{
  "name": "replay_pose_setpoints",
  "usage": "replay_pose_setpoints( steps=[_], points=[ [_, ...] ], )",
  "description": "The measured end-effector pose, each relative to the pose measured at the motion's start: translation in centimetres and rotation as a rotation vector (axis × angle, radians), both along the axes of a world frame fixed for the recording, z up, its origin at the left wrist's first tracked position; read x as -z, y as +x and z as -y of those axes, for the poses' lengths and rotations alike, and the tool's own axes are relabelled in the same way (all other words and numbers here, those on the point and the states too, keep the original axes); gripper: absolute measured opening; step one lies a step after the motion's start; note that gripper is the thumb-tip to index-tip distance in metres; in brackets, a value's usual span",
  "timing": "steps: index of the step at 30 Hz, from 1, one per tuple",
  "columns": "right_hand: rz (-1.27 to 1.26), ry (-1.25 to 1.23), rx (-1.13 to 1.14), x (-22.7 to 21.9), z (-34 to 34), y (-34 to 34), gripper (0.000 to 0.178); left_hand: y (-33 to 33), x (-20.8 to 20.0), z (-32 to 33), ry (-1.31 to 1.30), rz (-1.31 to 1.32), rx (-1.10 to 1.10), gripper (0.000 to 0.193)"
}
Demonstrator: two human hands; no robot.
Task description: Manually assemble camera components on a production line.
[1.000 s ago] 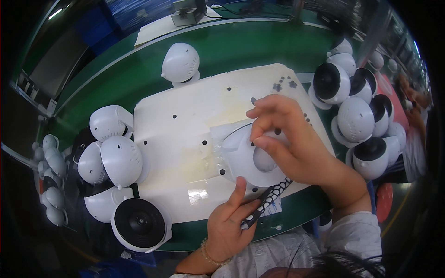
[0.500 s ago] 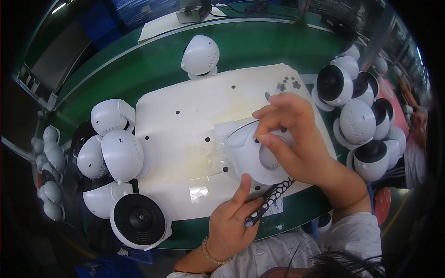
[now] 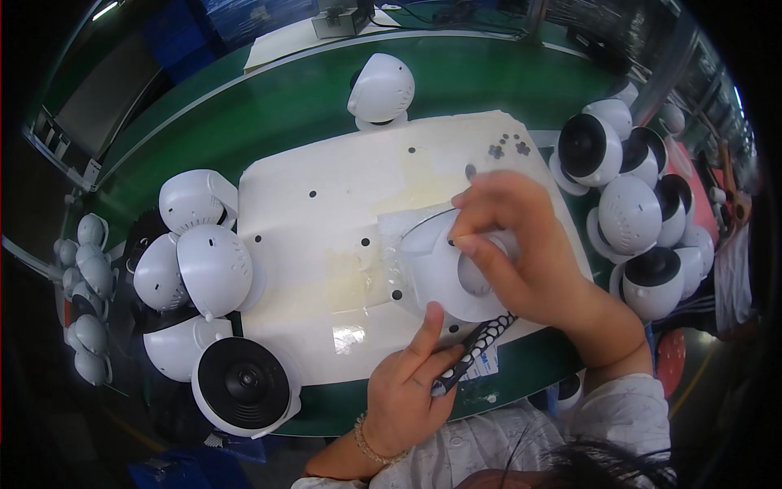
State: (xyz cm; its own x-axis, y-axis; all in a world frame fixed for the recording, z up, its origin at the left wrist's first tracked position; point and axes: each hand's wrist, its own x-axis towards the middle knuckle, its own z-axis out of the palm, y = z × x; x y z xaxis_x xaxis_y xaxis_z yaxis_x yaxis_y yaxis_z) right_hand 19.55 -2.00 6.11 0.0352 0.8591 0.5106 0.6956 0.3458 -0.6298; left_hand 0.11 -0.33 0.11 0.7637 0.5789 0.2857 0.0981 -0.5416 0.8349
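A white rounded camera housing (image 3: pixel 436 265) lies on clear bubble film on a pale board, partly hidden by my right hand (image 3: pixel 525 253). My right thumb and index finger are pinched over the housing. A small dark dot shows at the thumb tip; I cannot tell whether it is held or part of the housing. Nearer to me, my left hand (image 3: pixel 414 395) grips a black strip with rows of white circles (image 3: pixel 481 346). The left index finger is stretched out, its tip close to the housing's near edge.
The pale board (image 3: pixel 301 318) carries several black dots. Finished-looking white cameras (image 3: pixel 213 273) crowd its left side, with a black-faced one (image 3: pixel 244 383) in front. More cameras (image 3: pixel 629 213) stand at the right. Another camera (image 3: pixel 383 90) stands on the green surface (image 3: pixel 269 122) beyond the board.
The camera beyond the board has shifted right and slightly away. My right hand has turned slightly, its fingertips still over the housing. My left hand and the strip have hardly moved.
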Motion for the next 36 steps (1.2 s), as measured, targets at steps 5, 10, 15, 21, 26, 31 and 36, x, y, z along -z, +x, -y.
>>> replay_pose_setpoints(
  steps=[5,10,15,21,26,31,36],
  points=[
    [0.591,0.063,0.174,-0.8,2.2,-1.4,0.029,0.1,0.7,-0.1,0.058,0.062,-0.077,0.024],
    [0.2,0.017,0.158,0.6,3.9,-0.7,0.021,0.2,0.6,0.0,0.076,0.044,-0.074,0.024],
    [0.122,-0.169,0.052,0.9,3.9,-1.2,0.007,0.4,0.6,0.0,0.081,0.054,-0.088,0.023],
    [0.12,-0.149,0.057,1.0,3.9,-1.6,0.004,0.5,0.8,0.2,0.068,0.074,-0.119,0.021],
    [0.145,-0.161,0.071,1.0,3.9,-1.7,0.003,0.5,0.9,0.2,0.064,0.081,-0.119,0.022],
    [0.153,-0.137,0.094,1.3,3.9,-1.7,0.003,0.5,0.9,0.2,0.074,0.078,-0.11,0.022],
    [0.441,-0.073,0.092,2.4,4.9,-0.9,0.016,0.5,1.0,0.2,0.073,0.095,-0.117,0.022]
  ],
)
